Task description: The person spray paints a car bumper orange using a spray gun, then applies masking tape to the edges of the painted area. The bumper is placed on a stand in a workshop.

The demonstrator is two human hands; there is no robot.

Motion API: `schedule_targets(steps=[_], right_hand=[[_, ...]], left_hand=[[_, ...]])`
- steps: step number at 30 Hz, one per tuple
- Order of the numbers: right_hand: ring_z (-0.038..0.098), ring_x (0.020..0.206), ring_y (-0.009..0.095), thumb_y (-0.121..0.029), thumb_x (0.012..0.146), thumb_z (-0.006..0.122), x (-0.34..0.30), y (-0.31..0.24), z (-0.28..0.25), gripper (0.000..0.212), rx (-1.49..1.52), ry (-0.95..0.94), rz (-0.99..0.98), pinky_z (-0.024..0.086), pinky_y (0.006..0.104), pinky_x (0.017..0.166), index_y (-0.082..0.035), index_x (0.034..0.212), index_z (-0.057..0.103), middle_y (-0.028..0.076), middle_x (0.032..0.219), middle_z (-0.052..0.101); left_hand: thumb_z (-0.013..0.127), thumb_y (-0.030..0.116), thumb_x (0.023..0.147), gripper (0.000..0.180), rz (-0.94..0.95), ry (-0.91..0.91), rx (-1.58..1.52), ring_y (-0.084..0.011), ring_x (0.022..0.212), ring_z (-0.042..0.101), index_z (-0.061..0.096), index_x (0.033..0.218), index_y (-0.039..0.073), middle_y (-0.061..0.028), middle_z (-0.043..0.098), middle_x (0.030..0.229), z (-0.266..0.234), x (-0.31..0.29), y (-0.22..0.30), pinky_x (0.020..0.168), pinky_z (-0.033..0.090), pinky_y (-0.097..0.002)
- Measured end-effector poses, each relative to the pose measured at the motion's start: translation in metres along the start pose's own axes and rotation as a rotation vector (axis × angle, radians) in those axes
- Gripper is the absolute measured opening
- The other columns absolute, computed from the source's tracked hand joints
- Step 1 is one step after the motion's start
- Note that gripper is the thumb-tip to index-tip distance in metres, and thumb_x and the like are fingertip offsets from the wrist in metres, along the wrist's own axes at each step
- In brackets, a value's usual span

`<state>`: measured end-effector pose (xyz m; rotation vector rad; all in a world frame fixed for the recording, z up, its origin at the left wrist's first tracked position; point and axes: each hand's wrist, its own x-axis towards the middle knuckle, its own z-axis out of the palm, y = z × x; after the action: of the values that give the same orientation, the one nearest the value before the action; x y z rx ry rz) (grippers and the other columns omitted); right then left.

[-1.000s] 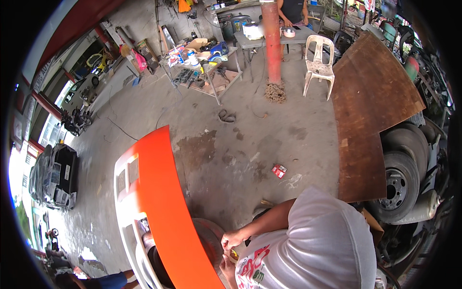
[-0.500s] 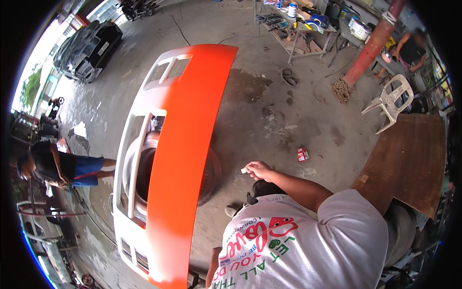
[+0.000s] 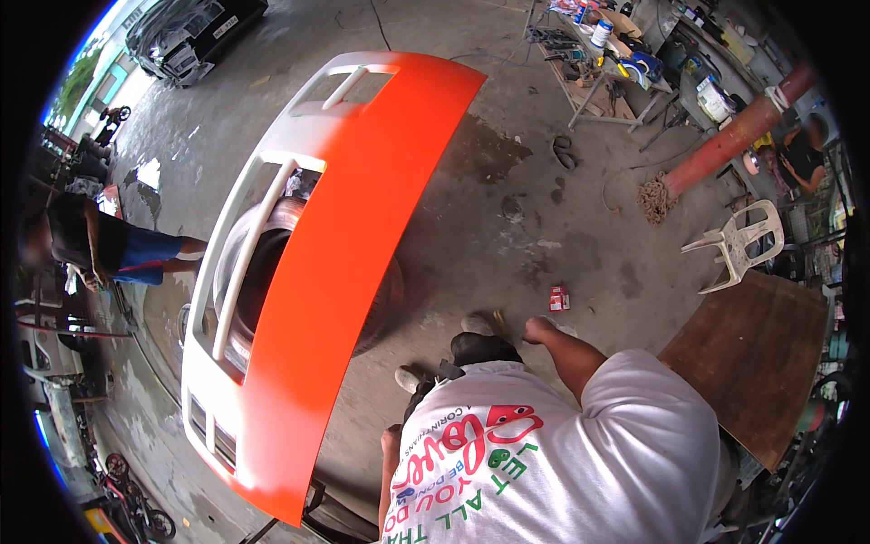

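A long car body panel (image 3: 349,263), freshly orange with white ends and white framed openings, rests on tyres (image 3: 237,299) to my left. My right hand (image 3: 536,329) hangs in front of me, away from the panel, its fingers curled closed. Whatever it holds, if anything, is hidden by the hand. Low beside my body, my left hand (image 3: 391,437) shows only in part, and its fingers are hidden. It is the nearer of the two to the panel's edge. On the floor past my right hand lies a small red and white box (image 3: 559,297).
A cluttered workbench (image 3: 603,100) stands at the far right, near a slanting red post (image 3: 739,131). A plastic chair (image 3: 743,240) and a brown board (image 3: 752,354) are at the right. One person (image 3: 86,236) stands left; another (image 3: 802,159) is far right. A dark car (image 3: 190,36) is behind.
My right hand has drawn back to the right, away from the panel. The small white piece that showed in its fingers is out of sight. The whole view has turned somewhat.
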<state>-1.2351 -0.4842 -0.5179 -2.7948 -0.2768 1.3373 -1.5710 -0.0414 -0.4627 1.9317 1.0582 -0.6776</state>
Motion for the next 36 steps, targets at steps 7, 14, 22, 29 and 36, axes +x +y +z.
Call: schedule_targets(steps=[7,14,22,29,36], right_hand=[[0.067,0.098,0.033,-0.019,0.084,0.058,0.008,-0.121,-0.085,0.016,0.454,0.237,-0.172,0.053,0.0433,0.084,-0.012,0.097,0.065,0.013,0.1,0.071],[0.065,0.104,0.035,-0.025,0.088,0.058,0.023,-0.138,-0.078,0.024,0.368,0.234,-0.289,0.052,0.0441,0.09,-0.011,0.105,0.067,0.015,0.106,0.07],[0.07,0.092,0.03,-0.032,0.082,0.064,0.048,-0.03,-0.035,0.032,0.157,0.111,-0.072,0.055,0.0412,0.083,-0.01,0.103,0.071,0.013,0.098,0.073],[0.067,0.062,0.021,-0.024,0.084,0.067,0.084,-0.024,-0.053,0.019,0.092,0.179,-0.284,0.055,0.0377,0.057,-0.005,0.084,0.067,0.009,0.075,0.069],[0.061,0.055,0.013,-0.004,0.083,0.061,0.118,-0.112,-0.077,0.003,0.175,0.08,-0.377,0.048,0.0292,0.045,-0.006,0.082,0.06,0.006,0.068,0.065]], left_hand=[[0.069,0.034,0.085,0.046,0.089,0.038,-0.325,-0.0211,0.078,0.068,0.069,0.117,0.001,-0.0143,0.072,0.081,-0.02,-0.038,0.0,0.071,0.053,-0.0343],[0.072,0.038,0.08,0.066,-0.161,0.19,-0.751,-0.0242,0.083,0.07,0.059,0.131,-0.003,-0.019,0.073,0.097,0.02,-0.005,-0.059,0.073,0.054,-0.0346],[0.065,0.042,0.087,0.054,-0.259,0.141,-0.149,-0.0362,0.115,0.063,0.066,0.125,0.004,-0.0239,0.066,0.119,0.024,-0.033,0.011,0.099,0.049,-0.04],[0.065,0.036,0.087,0.044,-0.394,0.182,-0.26,-0.035,0.115,0.063,0.069,0.121,0.007,-0.0212,0.067,0.12,0.037,-0.065,0.002,0.099,0.05,-0.0391],[0.064,0.03,0.086,0.038,-0.384,0.25,-0.328,-0.0354,0.114,0.063,0.071,0.118,0.011,-0.0205,0.068,0.117,0.062,-0.074,-0.01,0.1,0.049,-0.0409]])
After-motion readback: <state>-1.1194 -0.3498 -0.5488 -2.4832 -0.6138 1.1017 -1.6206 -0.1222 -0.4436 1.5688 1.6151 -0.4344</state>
